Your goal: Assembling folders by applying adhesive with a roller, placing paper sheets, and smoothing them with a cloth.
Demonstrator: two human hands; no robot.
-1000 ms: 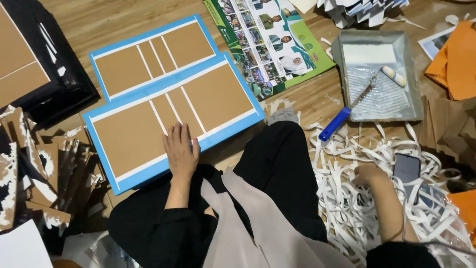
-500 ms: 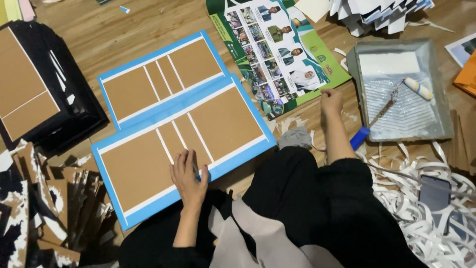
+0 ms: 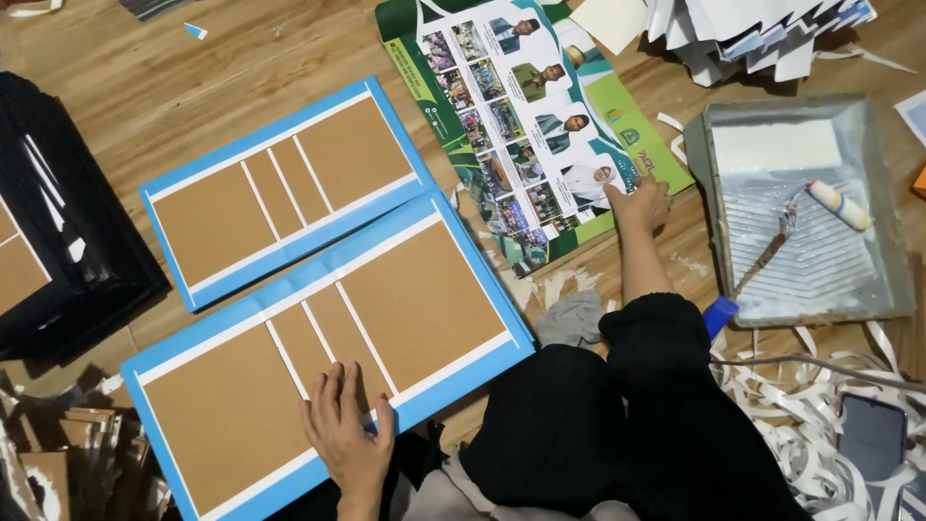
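The left hand (image 3: 349, 434) lies flat, fingers spread, on the near blue-edged cardboard cover (image 3: 328, 352), pressing its lower edge; its grip is apart and clamps nothing. The right hand (image 3: 640, 201) reaches forward to the green printed sheet (image 3: 526, 116), fingertips touching the sheet's right edge; fingers are extended, and no thing is seen clamped between them.

The near cover lies opened flat on the wooden floor (image 3: 241, 58), directly in front of the person's black-clad knees (image 3: 617, 425). A second blue-edged cover (image 3: 280, 188) lies just beyond it, their edges touching or nearly so. The green sheet lies to the right of both covers.

Surrounding items:
- A grey paint tray (image 3: 892, 251) sits right of the sheet, holding a small roller (image 3: 837, 205).
- White paper strips (image 3: 801, 405) litter the floor at lower right, around a dark phone (image 3: 870, 434).
- A grey cloth (image 3: 571, 318) lies between the near cover and the right forearm.
- Stacked brown board pieces (image 3: 58, 453) stand at lower left.
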